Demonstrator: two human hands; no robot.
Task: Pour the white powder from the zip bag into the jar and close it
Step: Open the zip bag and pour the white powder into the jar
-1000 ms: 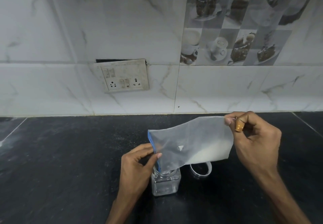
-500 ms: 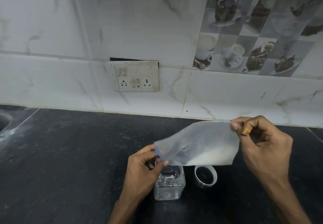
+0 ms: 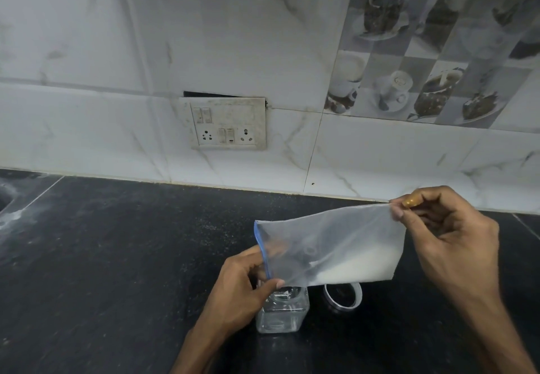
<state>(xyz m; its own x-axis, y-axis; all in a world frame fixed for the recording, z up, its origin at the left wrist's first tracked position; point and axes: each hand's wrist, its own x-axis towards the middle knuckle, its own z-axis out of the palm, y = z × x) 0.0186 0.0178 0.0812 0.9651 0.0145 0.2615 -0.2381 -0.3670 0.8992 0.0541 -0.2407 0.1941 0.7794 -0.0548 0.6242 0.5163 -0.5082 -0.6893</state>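
While held crosswise, zip bag point(image 3: 330, 252) mouth faces left.

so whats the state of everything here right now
jar: upright, uncapped, no powder visible
lid: off, beside the jar
zip bag: held sideways, blue zip end over the jar
white powder: in the bag's lower right corner
left hand: pinching the zip end
right hand: pinching the bag's upper corner

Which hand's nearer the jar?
Left. The left hand pinches the zip bag at its blue mouth, just above the jar; the right hand pinches its far corner, higher and rightward.
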